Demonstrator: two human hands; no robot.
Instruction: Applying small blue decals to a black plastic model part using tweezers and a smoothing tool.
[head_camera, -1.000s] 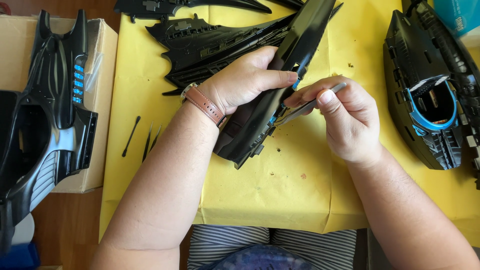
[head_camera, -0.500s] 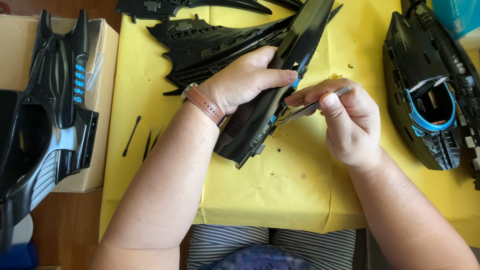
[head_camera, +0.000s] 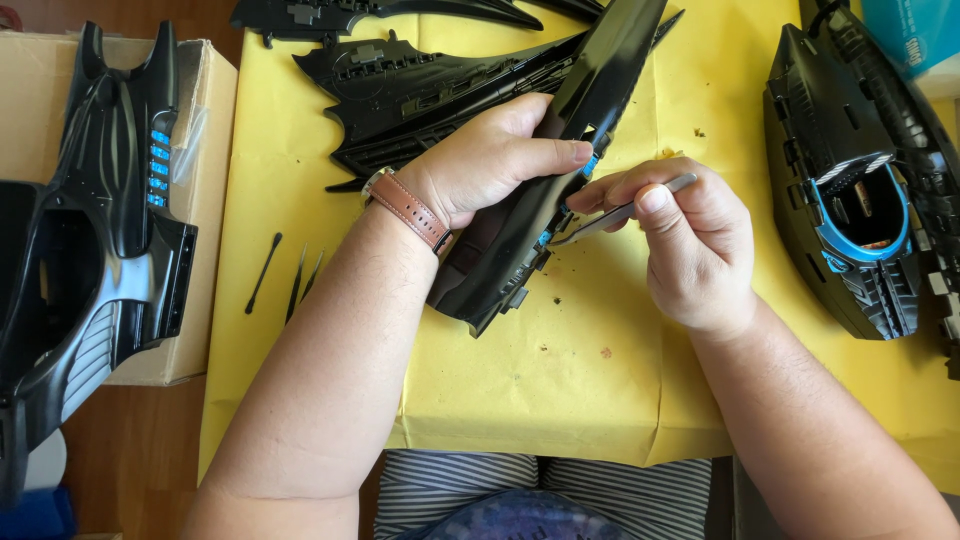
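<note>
My left hand (head_camera: 490, 160), with a brown watch strap at the wrist, grips a long glossy black model panel (head_camera: 560, 190) that slants from upper right to lower left over the yellow sheet (head_camera: 560, 390). My right hand (head_camera: 690, 240) pinches grey metal tweezers (head_camera: 625, 210), whose tips touch the panel's edge near small blue details. Both hands sit close together in the middle of the view.
A black winged model part (head_camera: 420, 90) lies behind the hands. A black model body with blue trim (head_camera: 850, 190) rests at the right. Another black shell with blue strips (head_camera: 100, 220) sits on a cardboard box (head_camera: 215, 150) at the left. Thin black sticks (head_camera: 265, 270) lie on the sheet.
The right hand has shifted the tweezers slightly, their tips staying at the panel's edge. The left hand and panel are almost unmoved.
</note>
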